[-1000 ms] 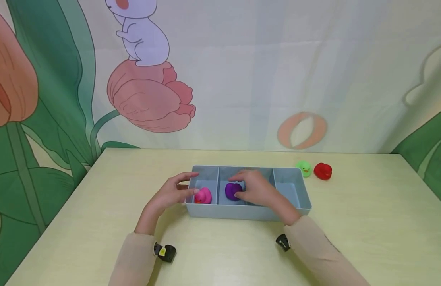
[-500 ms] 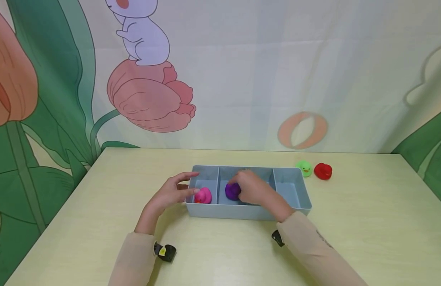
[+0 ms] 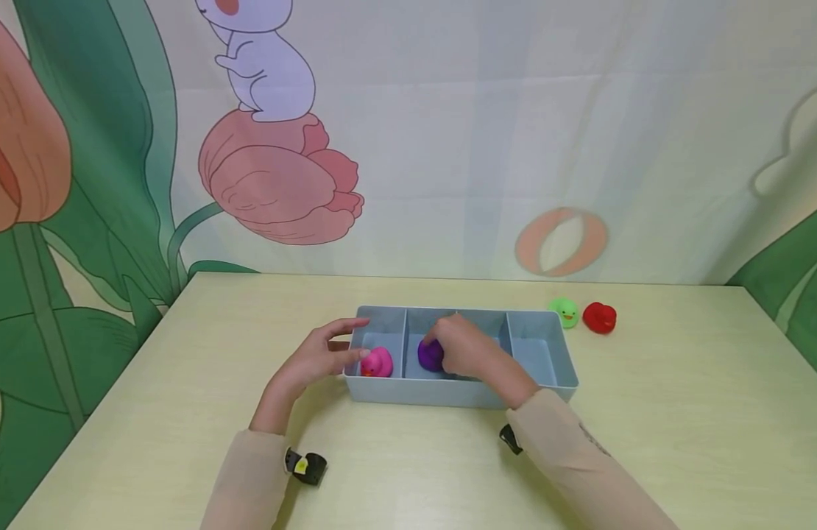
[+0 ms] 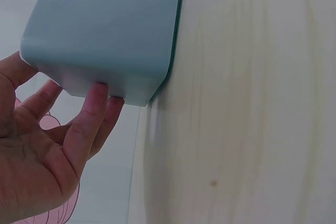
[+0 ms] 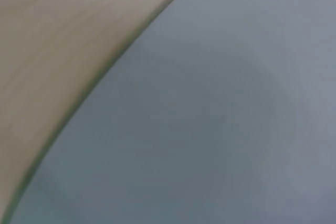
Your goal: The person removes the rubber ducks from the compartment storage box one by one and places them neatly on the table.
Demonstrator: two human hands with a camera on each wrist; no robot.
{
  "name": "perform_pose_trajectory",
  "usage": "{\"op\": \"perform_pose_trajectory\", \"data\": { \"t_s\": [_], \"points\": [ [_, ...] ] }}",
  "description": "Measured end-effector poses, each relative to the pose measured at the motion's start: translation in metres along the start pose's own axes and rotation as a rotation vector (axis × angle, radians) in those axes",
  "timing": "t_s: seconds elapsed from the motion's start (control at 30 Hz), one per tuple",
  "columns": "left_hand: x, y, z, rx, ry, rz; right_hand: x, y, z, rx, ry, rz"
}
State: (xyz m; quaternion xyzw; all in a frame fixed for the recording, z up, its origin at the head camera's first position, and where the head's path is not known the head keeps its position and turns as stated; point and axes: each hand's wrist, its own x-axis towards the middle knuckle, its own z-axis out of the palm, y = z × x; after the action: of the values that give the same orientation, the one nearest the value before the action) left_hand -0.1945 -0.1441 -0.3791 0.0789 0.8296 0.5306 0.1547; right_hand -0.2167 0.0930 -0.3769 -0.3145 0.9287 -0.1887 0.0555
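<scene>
The grey tray (image 3: pixel 395 390) sits at the middle of the pale table (image 3: pixel 680 412), three compartments side by side, and both hands are on it for different reasons. The left hand (image 3: pixel 319 357) rests against the tray's short wall at 9 o'clock, fingers fairly straight and spread – the left wrist view shows fingertips (image 4: pixel 97 95) pressed to the blue-grey tray wall (image 4: pixel 105 30), which looks like bracing so the tray does not slide. It holds nothing. The right hand (image 3: pixel 471 350) reaches down into the middle compartment with its fingers curled around the purple duck (image 3: pixel 430 355), which sits low on the compartment floor near the left divider; the hand covers the duck's right side, so how firmly it is gripped I cannot tell. The right wrist view shows only blurred grey tray surface (image 5: pixel 210 129) – too close to help. The pink duck (image 3: pixel 377 362) stands alone in the left compartment, just inside the wall the left hand touches. At 2 o'clock from the tray, outside it on the table, a green duck (image 3: pixel 564 312) and a red duck (image 3: pixel 598 317) sit just beside each other.
</scene>
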Motion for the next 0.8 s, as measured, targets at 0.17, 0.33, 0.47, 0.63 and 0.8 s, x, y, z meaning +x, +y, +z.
{"op": "perform_pose_trajectory", "data": {
  "t_s": [0.17,0.33,0.47,0.63,0.8],
  "points": [
    [0.002,-0.002,0.001,-0.018,0.002,-0.012,-0.001,0.004,0.001,0.016,0.013,-0.023],
    [0.012,-0.019,-0.001,-0.018,0.004,-0.004,-0.004,0.005,0.001,0.053,0.043,-0.058],
    [0.014,-0.023,-0.002,-0.011,0.008,0.013,-0.007,0.005,0.0,0.079,0.083,-0.073],
    [0.016,-0.024,-0.002,-0.01,0.01,0.003,-0.012,0.004,-0.004,0.118,0.122,-0.073],
    [0.015,-0.025,-0.001,-0.008,0.01,-0.002,-0.018,0.005,-0.008,0.187,0.164,-0.064]
  ]
}}
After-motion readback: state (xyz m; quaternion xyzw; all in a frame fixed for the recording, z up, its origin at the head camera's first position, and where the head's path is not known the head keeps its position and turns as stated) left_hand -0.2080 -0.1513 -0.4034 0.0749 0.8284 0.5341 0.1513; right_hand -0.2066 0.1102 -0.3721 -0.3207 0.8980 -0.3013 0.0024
